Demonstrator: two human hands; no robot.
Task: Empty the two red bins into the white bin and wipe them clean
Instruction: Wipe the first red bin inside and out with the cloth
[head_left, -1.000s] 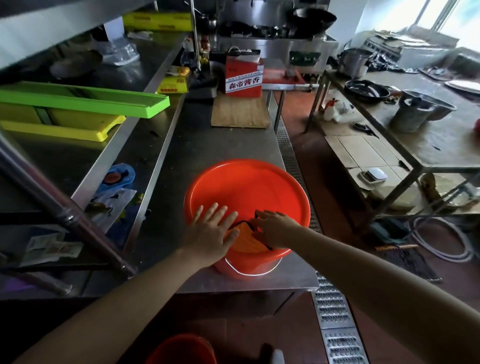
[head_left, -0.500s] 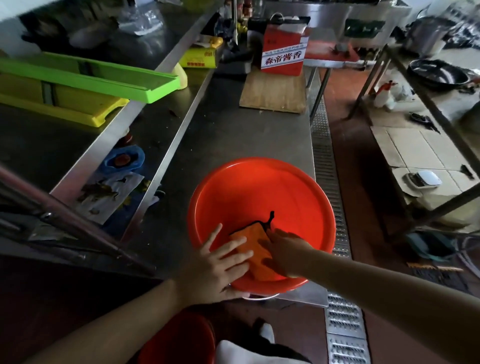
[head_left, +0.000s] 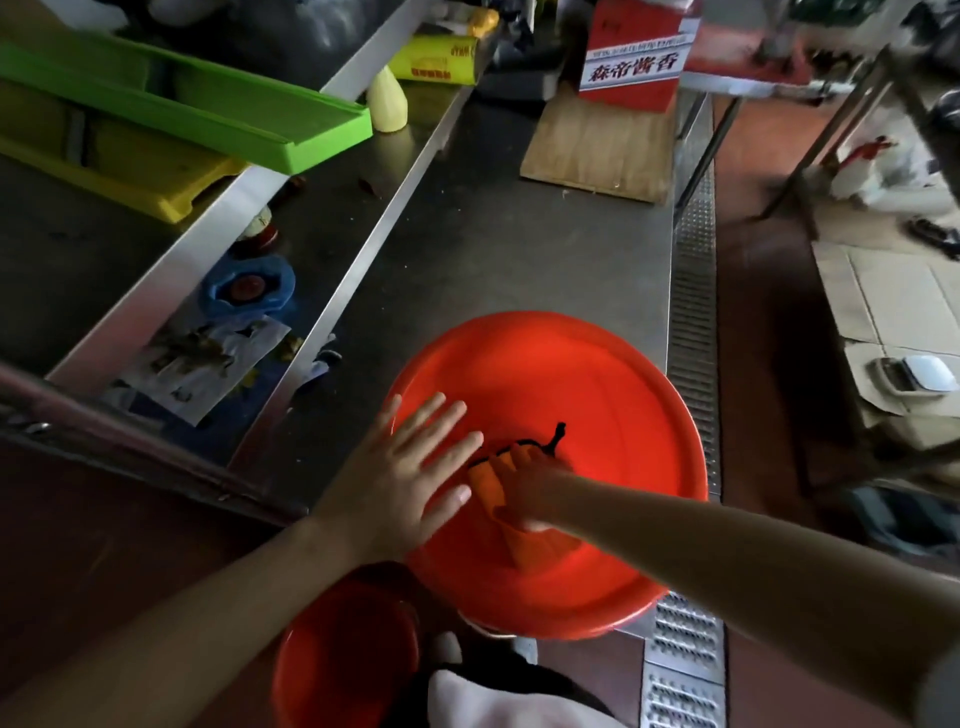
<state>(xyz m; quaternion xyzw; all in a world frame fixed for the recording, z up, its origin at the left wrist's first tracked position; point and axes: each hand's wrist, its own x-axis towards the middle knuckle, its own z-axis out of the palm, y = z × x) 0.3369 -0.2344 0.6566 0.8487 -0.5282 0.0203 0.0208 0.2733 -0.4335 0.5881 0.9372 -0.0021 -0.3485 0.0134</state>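
While the large red bin (head_left: 597, 395) sits at the near edge of the steel counter (head_left: 493, 249), its near rim is pressed by the left hand (head_left: 402, 480), fingers straight and spread flat. Inside the bin, an orange cloth (head_left: 491, 480) with black edging is held against the near inner wall by the right hand (head_left: 524, 493), whose fingers are curled over it (only the back of the hand is seen clearly). A second red bin (head_left: 343, 660) is seen lower down, on the floor just in front of the counter, beneath the left forearm. Further back on the counter, a wooden board (head_left: 597, 145) is laid flat, and a red carton (head_left: 634, 62) with white lettering is stood at its far end. To the left, green (head_left: 208, 114) and yellow trays (head_left: 130, 166) are stacked on the raised shelf.
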